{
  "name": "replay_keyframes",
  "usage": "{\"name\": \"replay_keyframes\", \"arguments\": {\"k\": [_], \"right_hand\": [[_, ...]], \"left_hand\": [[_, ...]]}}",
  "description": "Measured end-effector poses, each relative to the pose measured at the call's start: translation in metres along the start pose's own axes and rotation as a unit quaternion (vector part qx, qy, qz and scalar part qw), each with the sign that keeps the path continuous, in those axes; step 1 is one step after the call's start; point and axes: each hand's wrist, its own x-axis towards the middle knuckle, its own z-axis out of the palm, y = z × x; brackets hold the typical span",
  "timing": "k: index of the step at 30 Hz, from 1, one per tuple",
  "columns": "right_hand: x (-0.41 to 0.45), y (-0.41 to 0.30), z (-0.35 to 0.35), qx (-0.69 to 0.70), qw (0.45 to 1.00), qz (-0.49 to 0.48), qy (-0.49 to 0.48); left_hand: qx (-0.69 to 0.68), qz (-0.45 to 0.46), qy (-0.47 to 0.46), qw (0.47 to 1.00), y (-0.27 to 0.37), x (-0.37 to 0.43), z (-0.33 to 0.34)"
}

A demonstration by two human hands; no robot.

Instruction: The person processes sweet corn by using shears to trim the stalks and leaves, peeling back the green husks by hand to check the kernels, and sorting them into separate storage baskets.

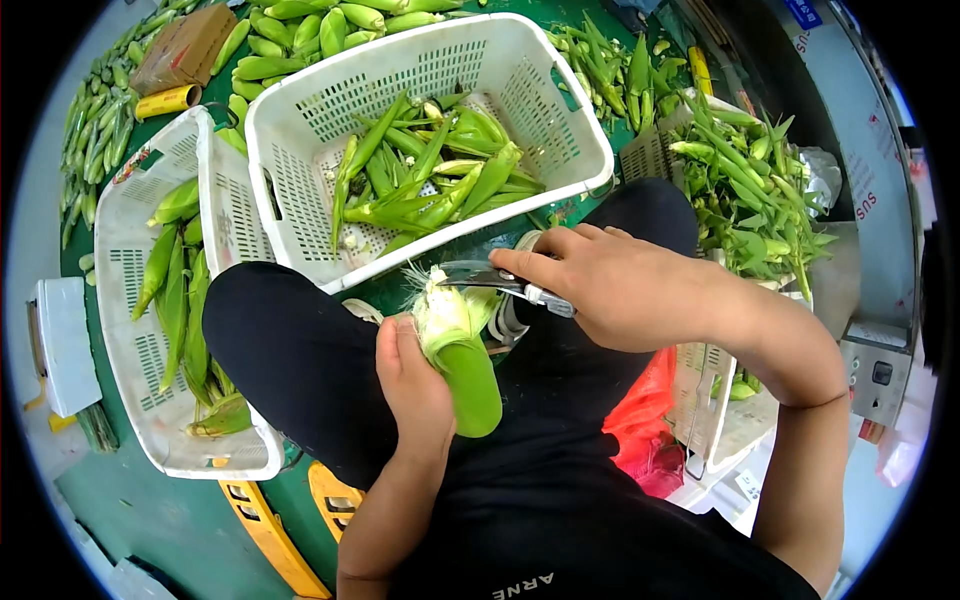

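My left hand grips an ear of corn in front of my lap, its smooth green husk end pointing down toward me. Pale husk and frayed silk show at its upper end. In my right hand is a metal cutting tool, whose blade reaches to the corn's pale tip. Fingers hide part of its handle, so its exact kind is unclear. Just beyond my knees a white perforated plastic crate holds loose green husks.
Unshucked corn lies in a second white crate at left and in a pile behind. Husks overfill a crate at right, near a red plastic bag. A cardboard box and yellow pallet-jack forks are on the green floor.
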Motion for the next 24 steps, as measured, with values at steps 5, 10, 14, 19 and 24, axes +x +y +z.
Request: {"name": "replay_keyframes", "arguments": {"k": [5, 10, 14, 19, 24], "right_hand": [[0.008, 0.012, -0.007, 0.05, 0.997, -0.046, -0.043], [0.019, 0.011, -0.012, 0.038, 0.995, -0.065, -0.063], [0.029, 0.004, -0.011, -0.027, 0.998, -0.021, -0.051], [0.023, 0.026, 0.007, 0.103, 0.991, 0.052, 0.062], [-0.002, 0.004, 0.022, 0.452, 0.887, 0.075, 0.053]], "left_hand": [[0.017, 0.006, -0.015, 1.0, -0.005, 0.003, -0.002], [0.033, 0.004, -0.02, 0.999, -0.008, 0.009, -0.006], [0.014, -0.007, -0.033, 0.999, -0.013, 0.016, -0.014], [-0.013, -0.017, -0.048, 0.999, -0.003, 0.005, -0.014], [-0.005, 0.148, -0.139, 0.979, -0.004, -0.028, -0.037]]}}
